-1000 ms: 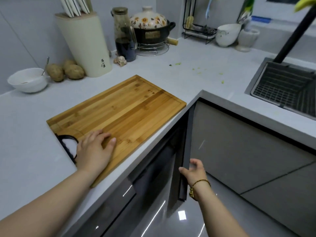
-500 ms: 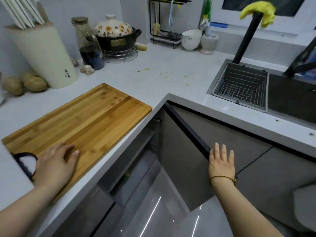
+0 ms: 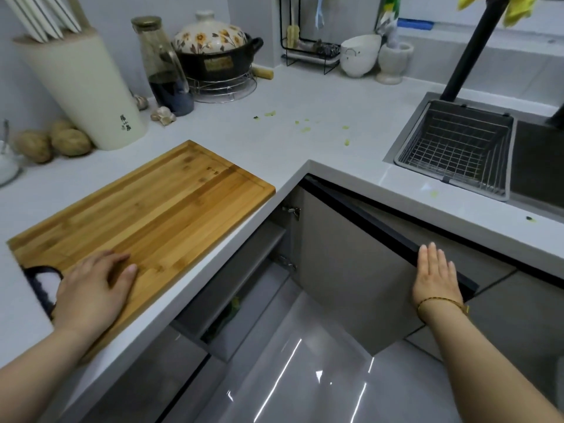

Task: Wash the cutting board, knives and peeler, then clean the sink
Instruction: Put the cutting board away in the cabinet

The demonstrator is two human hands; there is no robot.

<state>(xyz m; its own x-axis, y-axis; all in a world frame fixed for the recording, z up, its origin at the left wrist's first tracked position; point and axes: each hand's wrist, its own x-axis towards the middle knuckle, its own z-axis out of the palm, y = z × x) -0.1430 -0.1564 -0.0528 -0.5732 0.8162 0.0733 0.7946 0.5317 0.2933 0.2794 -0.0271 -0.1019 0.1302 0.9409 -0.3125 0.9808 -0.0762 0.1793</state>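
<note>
The knife handles (image 3: 39, 16) in the knife block (image 3: 82, 90) run past the top edge, as do the black faucet (image 3: 470, 53) and the yellow cloth (image 3: 515, 7) on it. The right edge cuts the sink (image 3: 540, 160), the left edge the white bowl (image 3: 7, 169). The left hand (image 3: 94, 288) covers the near corner of the cutting board (image 3: 146, 215) and part of its black handle (image 3: 39, 282). A green thing (image 3: 234, 305) inside the dark cabinet (image 3: 244, 270) cannot be made out.

L-shaped pale grey countertop (image 3: 305, 96) is wrapping round the corner here, with a pretty plain light grey wall (image 3: 113, 13) running behind it. Under the corner a grey cabinet door (image 3: 351, 270) with a black top edge is hanging ajar, hinges showing. The glossy grey floor (image 3: 293, 377) is throwing back bright streaks of light. Top right, a pale ledge (image 3: 457, 38) is running along behind the counter.
</note>
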